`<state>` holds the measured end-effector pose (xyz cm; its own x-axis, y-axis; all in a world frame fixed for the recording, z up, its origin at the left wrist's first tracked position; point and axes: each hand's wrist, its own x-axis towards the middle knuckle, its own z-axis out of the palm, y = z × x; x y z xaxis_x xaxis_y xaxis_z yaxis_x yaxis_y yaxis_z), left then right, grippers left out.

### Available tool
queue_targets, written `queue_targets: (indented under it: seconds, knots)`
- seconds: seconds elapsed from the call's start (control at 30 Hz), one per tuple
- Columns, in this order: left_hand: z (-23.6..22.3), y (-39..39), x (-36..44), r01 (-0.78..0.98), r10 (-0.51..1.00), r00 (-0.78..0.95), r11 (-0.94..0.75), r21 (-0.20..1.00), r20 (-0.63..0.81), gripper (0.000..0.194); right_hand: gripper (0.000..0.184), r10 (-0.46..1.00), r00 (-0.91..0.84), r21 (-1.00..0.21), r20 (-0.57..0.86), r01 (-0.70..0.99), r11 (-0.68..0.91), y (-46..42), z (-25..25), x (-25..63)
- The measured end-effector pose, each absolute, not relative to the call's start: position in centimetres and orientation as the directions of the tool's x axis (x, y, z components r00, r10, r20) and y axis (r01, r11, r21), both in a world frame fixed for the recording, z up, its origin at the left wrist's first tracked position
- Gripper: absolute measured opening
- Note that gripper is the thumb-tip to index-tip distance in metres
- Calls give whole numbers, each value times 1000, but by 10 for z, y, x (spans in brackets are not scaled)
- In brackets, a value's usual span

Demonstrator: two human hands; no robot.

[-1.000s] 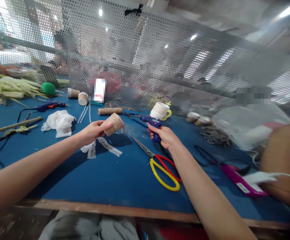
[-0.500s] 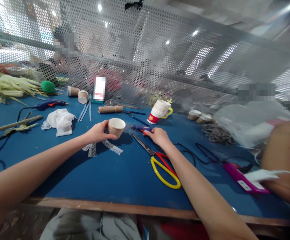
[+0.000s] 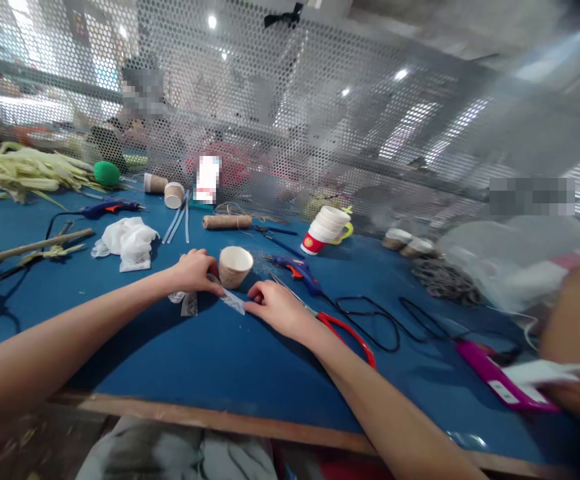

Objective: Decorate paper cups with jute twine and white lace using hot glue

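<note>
A strip of white lace ribbon is stretched between my two hands, low over the blue table. My left hand pinches its left end, and the fingers of my right hand close on its right end. Just behind the lace stands a twine-wrapped paper cup, upright with its white inside showing, held by neither hand. Another lace piece lies by my left wrist. The blue glue gun rests beyond my right hand. Scissors with red and yellow handles are partly covered by my right forearm.
White lace lies bunched at left, near a second glue gun. A twine roll and stacked paper cups stand behind. A black cord runs to a purple power strip. Another person's arm is at right.
My left hand has let go of the cup, which now stands on the table. My right hand has left the glue gun and moved left. Both hands have taken hold of the lace strip.
</note>
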<state>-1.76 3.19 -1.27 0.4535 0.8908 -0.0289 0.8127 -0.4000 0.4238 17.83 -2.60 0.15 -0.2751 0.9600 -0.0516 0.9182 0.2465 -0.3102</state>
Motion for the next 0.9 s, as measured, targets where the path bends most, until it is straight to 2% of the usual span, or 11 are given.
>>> queue_targets:
  seconds: [0.07, 0.17, 0.27, 0.37, 0.47, 0.57, 0.63, 0.7, 0.77, 0.9]
  knots:
    - [-6, 30, -19, 818, 858, 504, -437, 375, -98, 34, 19, 959, -278, -313, -52, 917, 249, -26, -1, 176]
    - [6, 27, -24, 768, 802, 580, -478, 427, -144, 22, 22, 957, -286, -341, -43, 905, 255, -26, -4, 174]
    - [16, 24, -30, 617, 679, 714, -495, 611, -170, 18, 23, 947, -321, -437, -2, 852, 288, -27, -8, 172]
    - [23, 19, -33, 450, 570, 807, -423, 787, -154, 21, 23, 940, -342, -591, 6, 757, 279, -29, -8, 171]
    - [28, 14, -34, 311, 504, 853, -277, 909, -138, 22, 28, 932, -344, -796, -110, 592, 125, -33, -4, 173]
    - [31, 10, -34, 174, 465, 881, -141, 975, -91, 22, 34, 876, -426, -950, -225, 296, -100, -36, 1, 177]
    - [33, 9, -34, 123, 461, 885, -86, 989, -69, 23, 37, 832, -501, -971, -239, 131, -200, -38, 3, 179]
    - [34, 9, -34, 89, 470, 881, -37, 995, -62, 24, 37, 798, -558, -969, -228, 47, -244, -39, 4, 181]
    - [34, 9, -34, 69, 485, 873, 0, 998, -60, 25, 34, 777, -591, -968, -215, 22, -251, -40, 4, 182]
    - [33, 10, -34, 74, 509, 858, 23, 997, -76, 25, 29, 769, -593, -967, -240, 74, -245, -42, 5, 181]
